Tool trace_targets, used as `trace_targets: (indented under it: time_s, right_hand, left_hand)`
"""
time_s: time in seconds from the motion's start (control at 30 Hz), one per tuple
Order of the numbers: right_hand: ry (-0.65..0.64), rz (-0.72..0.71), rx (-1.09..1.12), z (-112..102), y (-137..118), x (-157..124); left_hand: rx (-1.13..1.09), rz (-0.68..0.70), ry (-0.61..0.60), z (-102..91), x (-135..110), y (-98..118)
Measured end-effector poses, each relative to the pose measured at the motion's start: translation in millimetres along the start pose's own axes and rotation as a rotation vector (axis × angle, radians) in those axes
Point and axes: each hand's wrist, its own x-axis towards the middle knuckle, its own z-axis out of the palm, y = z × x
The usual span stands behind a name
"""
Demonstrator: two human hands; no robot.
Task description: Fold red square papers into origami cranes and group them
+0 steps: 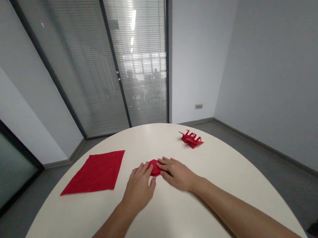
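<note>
Left hand (138, 187) and right hand (179, 174) lie flat (grip wide, clasping nothing); fingertips press folded red paper (155, 167).

White round table (167, 225): flat red square paper sheet (95, 173) lying on left half, small folded red paper figure (191, 138) on far right part, well apart from sheet; behind table, glass doors with slatted blinds (89, 65), grey wall with small socket plate (199, 106).
</note>
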Motion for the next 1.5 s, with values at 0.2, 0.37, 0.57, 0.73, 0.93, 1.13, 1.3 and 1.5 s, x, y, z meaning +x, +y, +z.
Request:
trace_targets:
  time_s: [0.2, 0.37, 0.57, 0.73, 0.93, 1.13, 1.3, 1.5]
  right_hand:
    - [0.103, -0.099, 0.013, -0.3, 1.8, 3.1]
    - [0.158, -0.059, 0.111, -3.1, -1.5, 4.2]
    - [0.178, 0.02, 0.169, -0.1, 0.0, 5.1]
    - [0.179, 0.017, 0.177, 3.1, 3.2, 4.6]
    - [0.17, -0.041, 0.158, 2.5, 4.7, 4.3]
    - [0.12, -0.02, 0.068, -6.0, -3.3, 3.9]
    - [0.084, 0.006, 0.02, -13.7, -15.2, 6.2]
    - [0.067, -0.017, 0.204, -9.5, -13.1, 5.5]
  left_hand:
    - [-0.104, 0.0, 0.042, -5.7, 0.6, 2.4]
    - [-0.12, -0.021, 0.04, -14.4, 1.8, 7.2]
    - [-0.063, -0.081, 0.06, -15.5, 2.8, 6.0]
    - [-0.062, -0.14, 0.071, -18.9, 3.2, 7.7]
    - [-0.041, 0.013, 0.118, -19.3, 6.1, 4.9]
    - [0.039, 0.055, 0.037, -20.4, 5.6, 9.9]
    - [-0.004, 0.017, 0.071, -16.8, 2.4, 7.9]
    - [-0.034, 0.015, 0.036, -10.5, 3.5, -3.5]
